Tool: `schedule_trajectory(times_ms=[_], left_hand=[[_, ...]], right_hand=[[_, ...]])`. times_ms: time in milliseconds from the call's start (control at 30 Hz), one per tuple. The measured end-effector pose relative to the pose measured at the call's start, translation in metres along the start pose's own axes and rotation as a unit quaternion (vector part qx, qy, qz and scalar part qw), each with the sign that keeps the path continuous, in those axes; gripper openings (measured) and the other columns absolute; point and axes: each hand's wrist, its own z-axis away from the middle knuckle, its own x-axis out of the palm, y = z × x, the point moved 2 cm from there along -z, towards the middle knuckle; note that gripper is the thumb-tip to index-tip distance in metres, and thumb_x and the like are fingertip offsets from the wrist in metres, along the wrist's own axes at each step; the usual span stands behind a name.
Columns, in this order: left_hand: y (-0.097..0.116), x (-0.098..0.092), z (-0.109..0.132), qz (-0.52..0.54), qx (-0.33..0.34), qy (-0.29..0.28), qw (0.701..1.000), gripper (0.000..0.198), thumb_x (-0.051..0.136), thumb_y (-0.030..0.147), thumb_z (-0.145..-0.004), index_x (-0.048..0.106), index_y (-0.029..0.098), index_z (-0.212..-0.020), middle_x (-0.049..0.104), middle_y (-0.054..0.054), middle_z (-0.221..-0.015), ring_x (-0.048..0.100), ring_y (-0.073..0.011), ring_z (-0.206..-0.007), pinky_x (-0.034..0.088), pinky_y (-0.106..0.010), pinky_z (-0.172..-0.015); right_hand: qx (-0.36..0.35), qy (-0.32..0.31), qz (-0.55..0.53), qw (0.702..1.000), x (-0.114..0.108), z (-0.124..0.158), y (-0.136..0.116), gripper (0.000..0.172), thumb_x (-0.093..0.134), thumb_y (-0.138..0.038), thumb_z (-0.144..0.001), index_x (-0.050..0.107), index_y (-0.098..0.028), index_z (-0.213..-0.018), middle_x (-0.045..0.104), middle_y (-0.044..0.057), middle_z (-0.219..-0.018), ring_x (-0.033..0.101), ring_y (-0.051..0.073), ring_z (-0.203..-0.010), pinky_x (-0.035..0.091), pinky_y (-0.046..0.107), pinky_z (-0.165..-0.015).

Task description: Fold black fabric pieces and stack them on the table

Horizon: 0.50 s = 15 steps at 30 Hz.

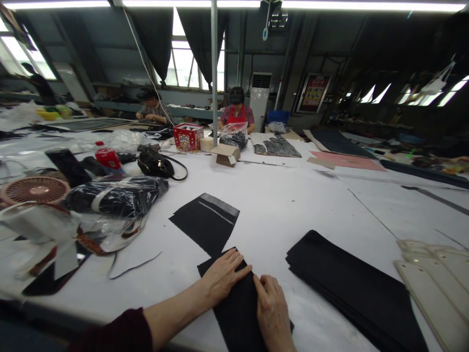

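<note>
A black fabric piece (240,313) lies lengthwise on the white table in front of me. My left hand (225,274) rests flat on its upper part, fingers stretched out toward the far right corner. At the right edge of the same piece is my right hand (271,303), its fingers curled and the thumb and index finger at the fabric's edge. Just beyond the far end lies a stack of black pieces (205,225) with a greyish strip along the top. To the right is a thicker stack of long black fabric pieces (351,288).
Beige templates (432,288) lie at the right edge. On the left are a plastic-wrapped black bundle (117,195), a pink fan (34,190), a red bottle (107,156) and a black handbag (156,162). A pole (214,73) rises beyond a cardboard box (225,154). Co-workers sit across the table.
</note>
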Motion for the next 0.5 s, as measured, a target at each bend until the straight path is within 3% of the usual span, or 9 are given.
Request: schedule_trajectory(times_ms=[200, 367, 500], left_hand=[[0.009, 0.003, -0.005, 0.014, 0.033, -0.013, 0.999, 0.041, 0.042, 0.016, -0.094, 0.041, 0.012, -0.135, 0.056, -0.01, -0.117, 0.047, -0.0208, -0.115, 0.036, -0.034, -0.106], [0.015, 0.003, -0.004, 0.014, 0.024, -0.028, 0.999, 0.05, 0.049, 0.016, -0.091, 0.037, 0.025, -0.139, 0.052, -0.009, -0.12, 0.048, -0.0232, -0.116, 0.04, -0.039, -0.102], [0.02, 0.002, -0.005, 0.009, 0.041, -0.021, 0.999, 0.047, 0.046, 0.015, -0.092, 0.039, 0.023, -0.139, 0.052, -0.009, -0.123, 0.047, -0.023, -0.118, 0.036, -0.04, -0.106]], right_hand=[[0.013, 0.001, -0.004, 1.0, -0.012, 0.009, 0.002, 0.04, 0.039, 0.001, -0.086, 0.052, -0.016, -0.12, 0.054, 0.008, -0.093, 0.052, 0.022, -0.085, 0.048, 0.038, -0.074], [0.02, -0.015, -0.01, 1.0, -0.024, 0.014, 0.001, 0.04, 0.04, 0.002, -0.086, 0.053, -0.015, -0.12, 0.054, 0.008, -0.093, 0.052, 0.022, -0.086, 0.048, 0.037, -0.075], [0.025, -0.021, -0.008, 0.999, -0.03, 0.019, 0.003, 0.035, 0.042, 0.0, -0.087, 0.056, -0.014, -0.117, 0.054, 0.008, -0.093, 0.052, 0.022, -0.086, 0.048, 0.036, -0.074]])
